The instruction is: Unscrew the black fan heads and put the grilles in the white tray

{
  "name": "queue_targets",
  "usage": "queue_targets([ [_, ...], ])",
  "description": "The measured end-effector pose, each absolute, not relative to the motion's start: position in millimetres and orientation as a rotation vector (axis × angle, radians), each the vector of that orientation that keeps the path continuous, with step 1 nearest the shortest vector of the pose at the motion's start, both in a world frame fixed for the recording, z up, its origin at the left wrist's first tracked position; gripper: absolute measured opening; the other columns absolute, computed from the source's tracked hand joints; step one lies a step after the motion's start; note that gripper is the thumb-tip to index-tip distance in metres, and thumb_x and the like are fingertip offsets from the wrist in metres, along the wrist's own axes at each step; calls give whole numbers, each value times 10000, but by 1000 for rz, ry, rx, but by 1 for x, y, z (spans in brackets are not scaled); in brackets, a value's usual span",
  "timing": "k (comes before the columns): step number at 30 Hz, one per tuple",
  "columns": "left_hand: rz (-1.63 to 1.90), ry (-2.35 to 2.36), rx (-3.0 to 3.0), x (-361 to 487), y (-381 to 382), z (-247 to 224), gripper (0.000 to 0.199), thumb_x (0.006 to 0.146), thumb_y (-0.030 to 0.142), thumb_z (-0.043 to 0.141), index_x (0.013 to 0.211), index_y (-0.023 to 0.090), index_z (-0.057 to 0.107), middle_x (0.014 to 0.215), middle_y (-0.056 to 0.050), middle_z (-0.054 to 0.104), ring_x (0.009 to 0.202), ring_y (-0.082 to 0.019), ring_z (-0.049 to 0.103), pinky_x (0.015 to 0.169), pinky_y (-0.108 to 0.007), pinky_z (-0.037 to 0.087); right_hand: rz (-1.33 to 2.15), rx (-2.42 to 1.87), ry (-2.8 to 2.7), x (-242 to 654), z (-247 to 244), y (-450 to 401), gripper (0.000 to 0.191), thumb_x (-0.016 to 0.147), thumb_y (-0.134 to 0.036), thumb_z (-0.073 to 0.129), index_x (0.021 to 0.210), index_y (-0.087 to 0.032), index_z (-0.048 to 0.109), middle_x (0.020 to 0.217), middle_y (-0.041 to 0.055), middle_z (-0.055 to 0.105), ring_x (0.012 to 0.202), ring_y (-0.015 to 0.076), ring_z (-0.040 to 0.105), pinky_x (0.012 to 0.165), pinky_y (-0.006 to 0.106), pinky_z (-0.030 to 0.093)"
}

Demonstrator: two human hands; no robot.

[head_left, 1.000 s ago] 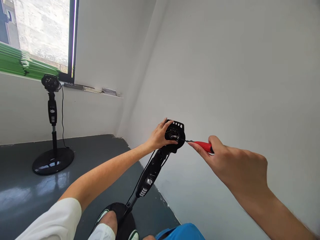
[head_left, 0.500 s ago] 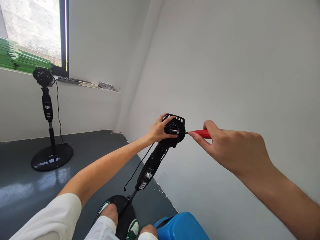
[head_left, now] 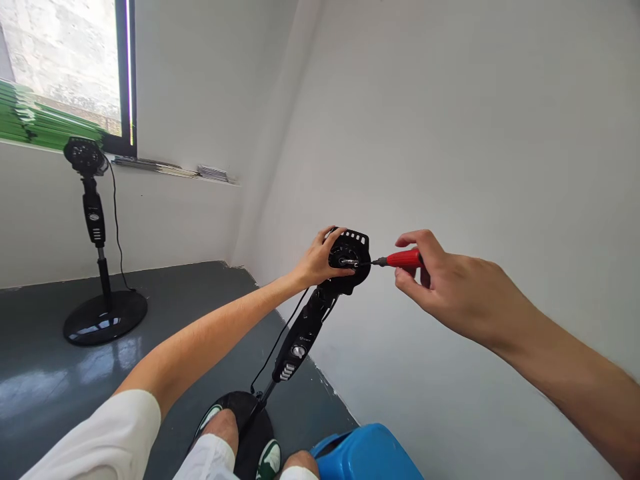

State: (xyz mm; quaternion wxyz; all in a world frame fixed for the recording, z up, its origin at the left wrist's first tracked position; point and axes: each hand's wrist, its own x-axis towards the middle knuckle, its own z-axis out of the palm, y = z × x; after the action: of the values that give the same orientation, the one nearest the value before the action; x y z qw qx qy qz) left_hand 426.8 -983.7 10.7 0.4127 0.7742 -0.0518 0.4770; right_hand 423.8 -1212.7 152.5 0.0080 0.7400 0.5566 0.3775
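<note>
A black pedestal fan without blades or grille leans before me, its motor head [head_left: 361, 272] at mid-frame and its control column [head_left: 299, 350] slanting down to a round base. My left hand [head_left: 320, 259] grips the head from the left, thumb and fingers spread around its front. In my right hand [head_left: 445, 270] is a red-handled screwdriver [head_left: 403, 259], held level with its handle end in the palm. Thumb and index finger stand off the handle. The screwdriver's thin shaft points left to the front of the motor head; its exact contact point is too small to see.
A second bare black fan [head_left: 95, 213] stands at the left by the window. Green stacked sheets [head_left: 60, 123] and thin flat pieces [head_left: 175, 168] lie on the sill. A blue plastic stool or bin [head_left: 373, 453] is beside my legs. A white wall rises at the right.
My right thumb and index finger have loosened and slid back from the front of the screwdriver handle, showing more of it. My left hand keeps its hold on the motor head.
</note>
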Motion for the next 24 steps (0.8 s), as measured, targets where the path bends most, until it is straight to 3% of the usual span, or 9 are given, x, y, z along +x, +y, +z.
queue_targets([
  [2, 1208, -137, 1937, 427, -984, 10, 981, 700, 328, 913, 1520, 309, 376, 1631, -146, 305, 1439, -341, 471, 1163, -525, 468, 1137, 2315, 1711, 423, 153, -1213, 440, 996, -602, 349, 1106, -236, 568, 607, -16, 622, 418, 157, 463, 470, 284, 248],
  [5, 1208, -143, 1931, 427, -984, 10, 964, 704, 319, 910, 1512, 310, 384, 1628, -147, 306, 1454, -352, 450, 1176, -538, 451, 1398, 2195, 1484, 419, 152, -1214, 558, 1002, -698, 325, 863, -232, 597, 446, -21, 433, 397, 158, 347, 484, 302, 183],
  [7, 1199, -149, 1934, 428, -985, 11, 953, 712, 319, 905, 1510, 313, 384, 1631, -149, 299, 1448, -356, 456, 1168, -542, 457, 1495, 2165, 1382, 417, 153, -1213, 582, 987, -725, 360, 763, -230, 571, 419, -19, 369, 410, 163, 346, 494, 306, 180],
  [13, 1227, -133, 1945, 430, -984, 11, 949, 700, 317, 914, 1495, 303, 395, 1608, -149, 321, 1470, -363, 420, 1194, -547, 420, 1072, 2384, 1702, 420, 158, -1205, 333, 951, -497, 441, 1149, -242, 519, 732, -18, 707, 483, 158, 540, 489, 275, 303],
  [19, 1227, -160, 1938, 431, -983, 10, 952, 694, 317, 917, 1488, 304, 393, 1603, -147, 321, 1480, -365, 399, 1200, -560, 406, 1353, 2195, 1307, 411, 158, -1207, 456, 1008, -617, 361, 825, -234, 529, 473, 1, 518, 442, 186, 440, 486, 303, 222],
  [22, 1225, -161, 1927, 432, -982, 10, 963, 683, 315, 921, 1486, 301, 389, 1603, -149, 320, 1468, -363, 413, 1192, -559, 414, 1081, 2364, 1435, 407, 161, -1207, 278, 973, -463, 437, 1081, -232, 547, 668, -3, 681, 532, 188, 554, 524, 293, 301],
  [24, 1219, -156, 1923, 432, -982, 10, 961, 689, 315, 915, 1490, 308, 383, 1608, -143, 314, 1458, -359, 426, 1184, -559, 424, 947, 2400, 1458, 403, 163, -1206, 319, 972, -435, 425, 1197, -225, 511, 743, 1, 716, 548, 190, 576, 537, 297, 324],
])
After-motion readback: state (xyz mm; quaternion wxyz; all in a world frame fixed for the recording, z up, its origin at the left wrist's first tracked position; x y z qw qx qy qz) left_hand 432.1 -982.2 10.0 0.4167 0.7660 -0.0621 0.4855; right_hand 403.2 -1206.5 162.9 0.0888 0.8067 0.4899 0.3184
